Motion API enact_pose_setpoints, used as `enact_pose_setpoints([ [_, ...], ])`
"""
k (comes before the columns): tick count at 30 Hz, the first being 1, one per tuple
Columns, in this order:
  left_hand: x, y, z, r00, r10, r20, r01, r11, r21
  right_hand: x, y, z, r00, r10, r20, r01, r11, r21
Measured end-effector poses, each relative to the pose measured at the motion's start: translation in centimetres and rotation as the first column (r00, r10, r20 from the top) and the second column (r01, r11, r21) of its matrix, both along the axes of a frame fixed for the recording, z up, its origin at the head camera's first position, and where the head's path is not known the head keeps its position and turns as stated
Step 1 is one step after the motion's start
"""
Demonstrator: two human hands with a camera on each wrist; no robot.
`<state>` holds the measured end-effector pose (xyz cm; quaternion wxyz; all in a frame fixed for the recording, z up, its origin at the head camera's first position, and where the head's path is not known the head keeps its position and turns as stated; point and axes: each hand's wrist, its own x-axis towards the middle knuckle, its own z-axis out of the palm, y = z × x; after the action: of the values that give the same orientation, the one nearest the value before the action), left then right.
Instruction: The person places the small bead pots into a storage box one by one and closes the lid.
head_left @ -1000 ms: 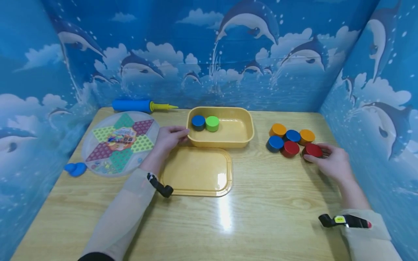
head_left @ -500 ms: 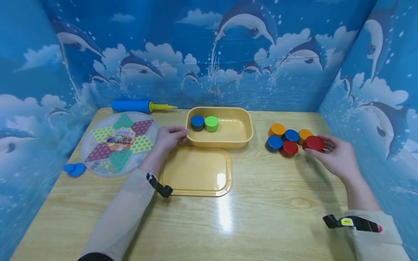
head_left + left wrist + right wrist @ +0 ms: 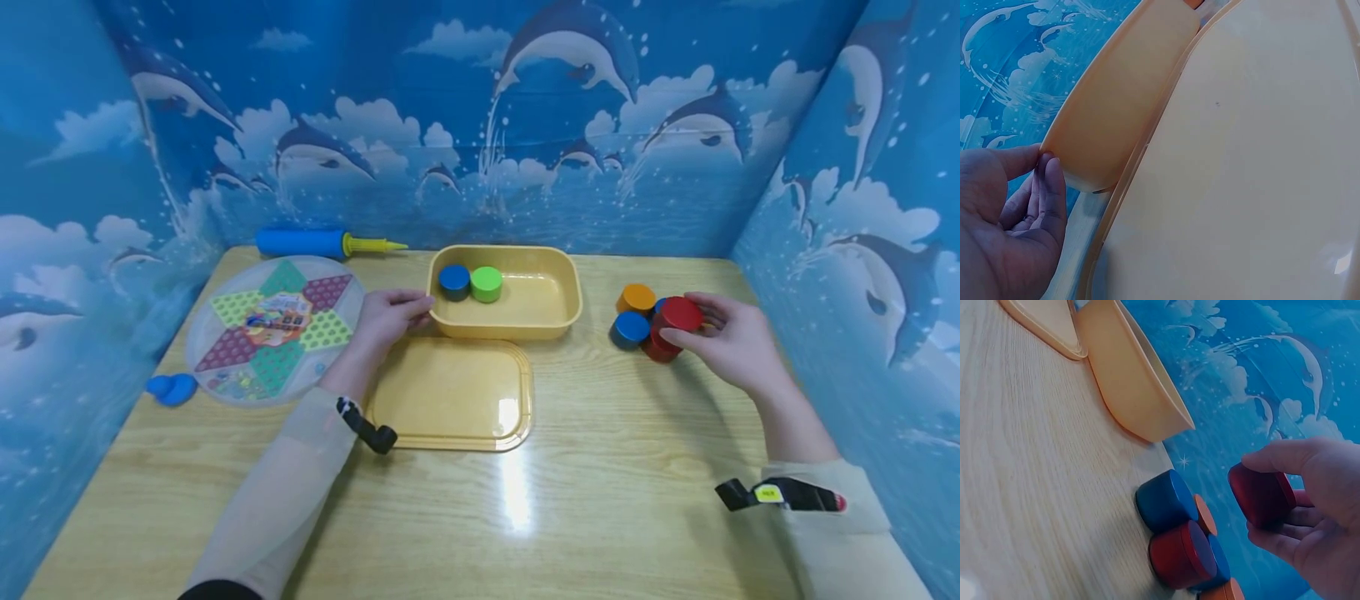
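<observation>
My right hand point(image 3: 741, 343) holds a small red round tin point(image 3: 1259, 492) between thumb and fingers, raised above the table. Under and beside it stands a cluster of similar lidded tins: another red tin point(image 3: 1175, 557), a blue tin point(image 3: 630, 330), an orange tin point(image 3: 637, 298) and others partly hidden. My left hand point(image 3: 390, 317) pinches the left end of a yellow plastic box point(image 3: 1107, 106) at its rim. Inside the box, toward its left end, sit a blue tin point(image 3: 454, 283) and a green tin point(image 3: 487, 285).
A flat yellow lid point(image 3: 450, 396) lies in front of the box. To the left are a round clear case point(image 3: 225, 367) with a colourful star-shaped game board, a blue hand pump point(image 3: 303, 243) with a yellow nozzle, and a small blue object point(image 3: 174, 390). A dolphin-print curtain point(image 3: 420, 100) surrounds the table.
My right hand has lifted the red tin from the right end of the cluster and carried it leftward over the other tins. The left hand stays at the box.
</observation>
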<state>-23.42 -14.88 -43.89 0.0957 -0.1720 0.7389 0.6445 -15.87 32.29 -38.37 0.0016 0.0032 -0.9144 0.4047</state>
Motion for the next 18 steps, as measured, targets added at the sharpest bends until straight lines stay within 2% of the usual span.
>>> enact_pose_setpoints([
  [8, -0.1, -0.1, 0.1, 1.000, 0.003, 0.012, -0.003, 1.000, 0.013, -1.7, -1.9, 0.5, 0.997, 0.081, -0.002, -0.081, 0.997, -0.005],
  [18, 0.0, 0.0, 0.1, 1.000, 0.012, 0.021, -0.012, 1.000, 0.010, -3.7, -4.6, 1.1, 0.993, 0.115, 0.039, -0.113, 0.992, -0.046],
])
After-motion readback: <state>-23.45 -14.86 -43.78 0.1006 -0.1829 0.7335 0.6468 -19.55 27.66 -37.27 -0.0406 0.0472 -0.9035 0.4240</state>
